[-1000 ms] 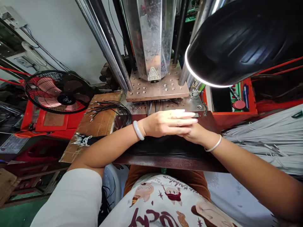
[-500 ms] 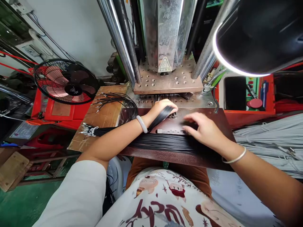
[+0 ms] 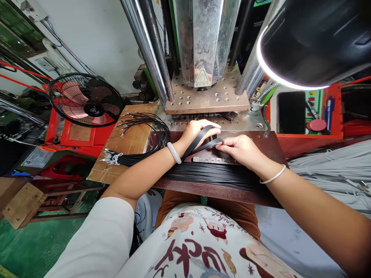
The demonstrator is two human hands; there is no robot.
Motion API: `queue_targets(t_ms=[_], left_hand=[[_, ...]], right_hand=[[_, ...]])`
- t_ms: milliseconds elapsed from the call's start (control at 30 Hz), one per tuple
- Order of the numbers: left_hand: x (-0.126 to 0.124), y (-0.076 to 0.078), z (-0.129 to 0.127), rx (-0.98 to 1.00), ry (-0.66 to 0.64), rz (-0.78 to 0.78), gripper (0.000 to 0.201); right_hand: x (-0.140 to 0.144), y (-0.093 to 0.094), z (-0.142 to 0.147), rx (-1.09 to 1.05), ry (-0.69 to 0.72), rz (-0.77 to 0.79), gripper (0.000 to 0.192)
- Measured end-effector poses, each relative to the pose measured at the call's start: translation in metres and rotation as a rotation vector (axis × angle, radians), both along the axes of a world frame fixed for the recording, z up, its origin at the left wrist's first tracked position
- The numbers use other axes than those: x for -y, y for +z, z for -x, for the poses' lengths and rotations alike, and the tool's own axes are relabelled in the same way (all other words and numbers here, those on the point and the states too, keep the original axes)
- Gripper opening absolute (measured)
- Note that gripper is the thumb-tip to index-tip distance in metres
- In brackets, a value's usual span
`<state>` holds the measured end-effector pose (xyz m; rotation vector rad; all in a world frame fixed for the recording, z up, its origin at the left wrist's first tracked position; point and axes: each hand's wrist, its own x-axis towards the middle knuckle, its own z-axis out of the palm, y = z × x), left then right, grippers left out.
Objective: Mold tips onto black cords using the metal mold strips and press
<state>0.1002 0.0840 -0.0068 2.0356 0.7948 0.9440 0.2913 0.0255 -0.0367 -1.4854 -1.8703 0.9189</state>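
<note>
My left hand (image 3: 195, 131) is closed around a band of flat black cables (image 3: 199, 137) in front of the press. One black strand loops from it toward my right hand (image 3: 239, 148), whose thumb and fingertips are pinched on the strand's end. A slotted metal strip (image 3: 204, 159) lies on the dark board just below both hands. Nearer my body, many black cables (image 3: 208, 174) stretch along the board's front edge. What sits directly under the fingers of my left hand is partly hidden.
Above my hands stands the press plate (image 3: 208, 103), with a hand-warning label (image 3: 202, 78). Cables tied with a white cord (image 3: 116, 157) rest on cardboard (image 3: 100, 170) at left, near a fan (image 3: 94, 109). A lamp (image 3: 313, 42) hangs at right; grey cables (image 3: 327, 170) lie below it.
My right hand has moved left and up from the metal strip and taken hold of a black cable's end. One strand now stands apart from the band in my left hand.
</note>
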Motion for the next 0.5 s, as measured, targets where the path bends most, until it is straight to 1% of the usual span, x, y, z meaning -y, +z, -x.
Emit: queue_targets(t_ms=[100, 167, 233, 300, 367, 433, 500], left_hand=[[0.005, -0.004, -0.002, -0.032, -0.038, 0.008, 0.022], [0.011, -0.010, -0.003, -0.088, -0.079, -0.049, 0.019], [0.018, -0.016, -0.003, -0.206, -0.125, -0.137, 0.016], [0.026, -0.020, -0.002, -0.349, -0.161, -0.235, 0.020], [0.034, -0.021, 0.000, -0.389, -0.179, -0.296, 0.022], [0.041, -0.020, 0.002, -0.305, -0.187, -0.283, 0.023], [0.046, -0.021, 0.004, -0.207, -0.192, -0.245, 0.024]], right_hand=[[0.004, 0.003, -0.004, 0.247, -0.011, -0.249, 0.024], [0.010, 0.002, -0.011, 0.426, -0.041, -0.393, 0.023], [0.020, 0.000, -0.018, 0.501, -0.069, -0.473, 0.021], [0.033, -0.001, -0.024, 0.492, -0.083, -0.529, 0.020], [0.044, -0.002, -0.026, 0.454, -0.036, -0.577, 0.019], [0.054, -0.001, -0.024, 0.404, 0.036, -0.608, 0.018], [0.060, -0.001, -0.021, 0.320, 0.067, -0.618, 0.016]])
